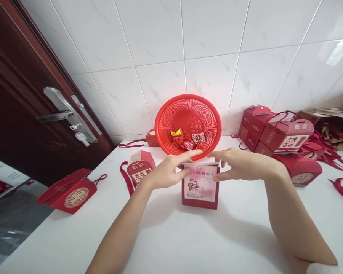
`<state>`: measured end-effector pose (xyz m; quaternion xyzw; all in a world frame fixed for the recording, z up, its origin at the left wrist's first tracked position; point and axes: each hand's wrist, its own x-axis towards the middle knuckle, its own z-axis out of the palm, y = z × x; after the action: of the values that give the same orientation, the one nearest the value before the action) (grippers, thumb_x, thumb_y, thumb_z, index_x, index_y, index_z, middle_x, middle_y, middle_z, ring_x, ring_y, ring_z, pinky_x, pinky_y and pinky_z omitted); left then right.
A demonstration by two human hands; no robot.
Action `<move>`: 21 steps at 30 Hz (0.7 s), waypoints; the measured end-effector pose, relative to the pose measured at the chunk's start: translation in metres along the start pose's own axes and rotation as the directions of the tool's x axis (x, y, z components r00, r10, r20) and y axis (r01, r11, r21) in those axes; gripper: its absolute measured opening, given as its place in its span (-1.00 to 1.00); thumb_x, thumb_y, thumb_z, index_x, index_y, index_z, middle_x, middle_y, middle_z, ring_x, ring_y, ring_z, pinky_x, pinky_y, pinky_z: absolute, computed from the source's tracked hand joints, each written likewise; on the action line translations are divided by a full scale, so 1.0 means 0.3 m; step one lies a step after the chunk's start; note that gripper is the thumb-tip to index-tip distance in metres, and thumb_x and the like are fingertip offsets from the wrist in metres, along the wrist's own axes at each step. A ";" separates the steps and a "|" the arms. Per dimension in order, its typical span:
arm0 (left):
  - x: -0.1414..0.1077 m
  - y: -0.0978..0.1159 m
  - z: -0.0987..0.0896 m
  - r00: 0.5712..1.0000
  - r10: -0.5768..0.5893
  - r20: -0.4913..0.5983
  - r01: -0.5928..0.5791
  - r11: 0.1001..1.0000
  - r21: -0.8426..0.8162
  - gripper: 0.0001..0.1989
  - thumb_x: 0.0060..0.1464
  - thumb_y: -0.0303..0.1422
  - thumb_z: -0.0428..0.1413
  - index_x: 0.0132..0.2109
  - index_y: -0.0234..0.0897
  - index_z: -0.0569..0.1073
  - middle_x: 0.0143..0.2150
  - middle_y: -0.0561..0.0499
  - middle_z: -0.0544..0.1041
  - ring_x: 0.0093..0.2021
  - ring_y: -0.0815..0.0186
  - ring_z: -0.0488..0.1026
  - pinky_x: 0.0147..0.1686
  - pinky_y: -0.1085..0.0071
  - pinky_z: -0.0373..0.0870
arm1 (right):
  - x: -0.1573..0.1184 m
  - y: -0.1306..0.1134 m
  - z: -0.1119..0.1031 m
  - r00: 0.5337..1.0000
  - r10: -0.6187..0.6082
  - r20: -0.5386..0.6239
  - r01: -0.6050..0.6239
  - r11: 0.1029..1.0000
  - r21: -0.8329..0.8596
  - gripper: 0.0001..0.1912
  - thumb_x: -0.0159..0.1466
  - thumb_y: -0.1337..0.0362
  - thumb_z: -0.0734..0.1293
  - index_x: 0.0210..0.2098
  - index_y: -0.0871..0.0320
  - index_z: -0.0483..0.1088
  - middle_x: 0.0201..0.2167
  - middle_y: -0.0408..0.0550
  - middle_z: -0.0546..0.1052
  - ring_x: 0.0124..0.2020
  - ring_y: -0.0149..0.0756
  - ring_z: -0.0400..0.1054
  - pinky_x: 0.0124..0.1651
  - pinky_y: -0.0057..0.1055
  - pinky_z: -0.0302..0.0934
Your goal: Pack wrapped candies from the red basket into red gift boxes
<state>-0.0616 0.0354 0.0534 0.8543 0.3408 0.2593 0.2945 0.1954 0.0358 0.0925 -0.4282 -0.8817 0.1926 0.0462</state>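
Red box (200, 206) with pink couple card (200, 186) stands upright mid-bench (165, 236), just before red basket (161, 131). Left hand (171, 171) at its upper left corner, right hand (234, 163) at upper right; thumbs low, index fingers stretched toward each other above top edge. Whether either grip is closed on box, cannot tell. Wrapped sweets (188, 144) inside basket. More red boxes (287, 139) stacked right; open-topped red carton (74, 192) at left.

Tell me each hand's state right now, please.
Left hand: at the box, upper left; grip cannot be told.
Right hand: at its upper right; likewise.
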 end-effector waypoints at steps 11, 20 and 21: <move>0.002 -0.013 -0.021 0.936 -0.047 -0.348 -0.021 0.981 -0.191 -0.55 0.18 -0.33 0.14 0.21 -0.23 0.39 0.06 -0.13 0.55 0.05 0.16 0.50 -0.07 0.31 0.55 | 0.027 0.014 -0.030 0.977 -0.147 -0.157 0.177 0.964 0.198 -0.56 0.28 -0.12 0.31 -0.16 0.14 0.39 -0.35 -0.08 0.50 -0.37 -0.28 0.39 -0.36 -0.36 0.26; 0.010 -0.006 0.006 0.843 -0.052 -0.535 -0.154 0.930 -0.333 -0.74 0.13 -0.36 0.22 -0.02 -0.27 0.52 -0.31 0.01 0.61 -0.45 0.41 0.49 -0.43 0.52 0.46 | 0.059 0.012 -0.006 0.932 -0.184 -0.313 0.341 0.740 0.580 -0.67 0.34 -0.01 0.29 -0.25 0.16 0.35 -0.44 -0.13 0.43 -0.51 -0.40 0.32 -0.51 -0.44 0.28; 0.010 -0.003 0.008 0.831 -0.029 -0.556 -0.170 0.938 -0.303 -0.78 0.13 -0.38 0.21 -0.05 -0.26 0.54 -0.30 0.01 0.61 -0.41 0.38 0.52 -0.40 0.51 0.49 | 0.061 0.013 -0.006 0.932 -0.180 -0.315 0.341 0.729 0.594 -0.67 0.34 0.00 0.30 -0.25 0.16 0.35 -0.43 -0.12 0.44 -0.50 -0.40 0.32 -0.51 -0.45 0.28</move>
<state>-0.0587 0.0373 0.0518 0.6910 0.3290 0.5604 0.3166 0.1873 0.0527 0.0909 -0.2774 -0.8026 0.4202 0.3199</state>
